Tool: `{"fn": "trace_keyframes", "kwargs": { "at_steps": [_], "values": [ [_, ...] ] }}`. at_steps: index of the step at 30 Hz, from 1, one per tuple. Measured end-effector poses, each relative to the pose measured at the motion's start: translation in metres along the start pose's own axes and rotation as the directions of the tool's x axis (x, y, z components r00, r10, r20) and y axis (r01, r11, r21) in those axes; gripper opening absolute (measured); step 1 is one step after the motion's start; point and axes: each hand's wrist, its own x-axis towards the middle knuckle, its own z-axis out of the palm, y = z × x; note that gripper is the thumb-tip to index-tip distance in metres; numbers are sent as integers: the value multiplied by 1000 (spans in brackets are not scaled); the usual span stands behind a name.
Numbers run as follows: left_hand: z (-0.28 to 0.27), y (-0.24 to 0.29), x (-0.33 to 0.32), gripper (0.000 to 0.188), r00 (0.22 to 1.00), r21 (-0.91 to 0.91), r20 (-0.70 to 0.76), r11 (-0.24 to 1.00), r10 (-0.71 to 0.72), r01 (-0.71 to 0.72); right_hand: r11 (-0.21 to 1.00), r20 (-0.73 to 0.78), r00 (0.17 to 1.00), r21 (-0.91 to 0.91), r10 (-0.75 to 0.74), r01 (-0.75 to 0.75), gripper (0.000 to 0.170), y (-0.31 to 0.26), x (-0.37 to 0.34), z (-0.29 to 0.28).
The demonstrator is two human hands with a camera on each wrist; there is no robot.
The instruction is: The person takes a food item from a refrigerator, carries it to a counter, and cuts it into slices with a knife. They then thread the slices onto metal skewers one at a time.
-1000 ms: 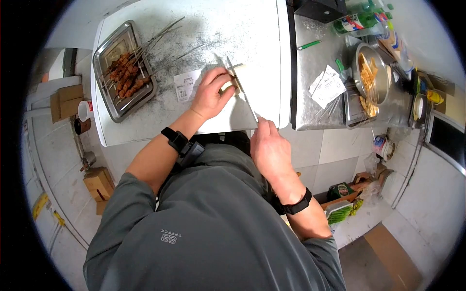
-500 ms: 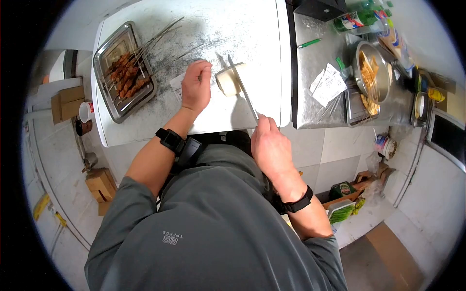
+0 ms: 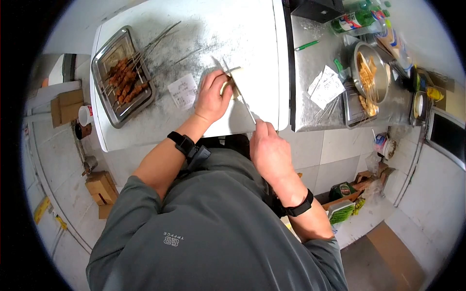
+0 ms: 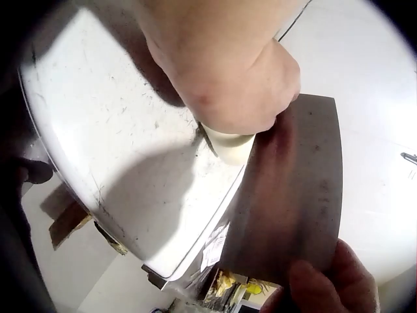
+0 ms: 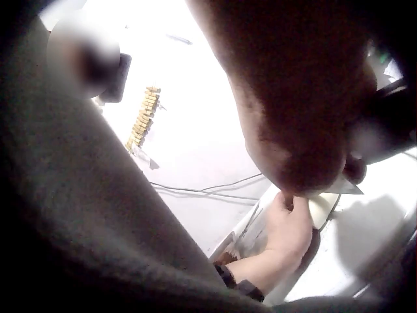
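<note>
My left hand (image 3: 212,101) grips a pale, off-white block of food (image 4: 229,149) on the white board (image 3: 257,29), fingers curled over it. What food it is, I cannot tell. In my right hand (image 3: 273,150) is a cleaver (image 4: 293,189), held at its near end. The head view shows the blade nearly edge-on, slanting along the block's right side close to the left fingertips. Its broad grey face fills much of the left wrist view. Most of the block is hidden behind the left hand.
A steel tray (image 3: 118,120) of meat skewers (image 3: 127,80) lies at the board's left, and a printed receipt (image 3: 183,91) beside the left hand. Across a gap on the right, a metal counter (image 3: 306,72) bears papers (image 3: 326,87), a steel bowl (image 3: 383,87) and bottles (image 3: 357,22).
Half a second ago the left hand was off the block, lifted to the left. Now it is back on the block, holding it. The right hand keeps the cleaver nearly in place.
</note>
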Motion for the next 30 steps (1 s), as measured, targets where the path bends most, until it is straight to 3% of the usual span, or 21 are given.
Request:
{"fn": "trace_keyframes", "kwargs": {
  "at_steps": [11,16,21,22,25,30],
  "values": [
    [2,0,2,17,998,-4,-25,998,64,-64,1000,67,998,-6,9,-8,20,-6,15,-5],
    [5,-2,1,18,998,11,-49,999,47,-47,1000,-2,1000,8,-19,19,13,-11,34,2],
    [4,0,5,21,993,-15,-121,1000,14,-16,1000,31,999,1,-28,28,16,-2,8,-2],
    [2,1,3,20,997,-23,-73,1000,-2,0,1000,52,999,5,-2,2,16,-2,5,-3],
    [3,1,-2,21,1000,-13,-20,1000,-10,10,1000,71,997,-22,13,-12,17,-4,11,-1],
    [5,-1,-1,21,998,37,-63,999,29,-27,999,39,999,-31,-10,11,17,-16,44,8]
  ]
}}
